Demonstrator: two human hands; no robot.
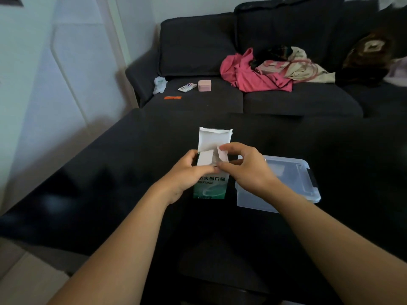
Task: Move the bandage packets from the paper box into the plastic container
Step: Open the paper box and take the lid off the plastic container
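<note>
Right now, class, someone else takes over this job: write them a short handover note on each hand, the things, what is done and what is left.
Left hand: grips the paper box at its top, holding it upright on the dark table.
Right hand: pinches a white flap at the box's open top; whether that is a packet, I cannot tell.
Plastic container: on the table just right of the box, beside the right hand; its lid looks closed.
Done: the box is open, lid flap up.
Left: open the container if shut, take out the packets and put them in it; none can be seen there yet.
</note>
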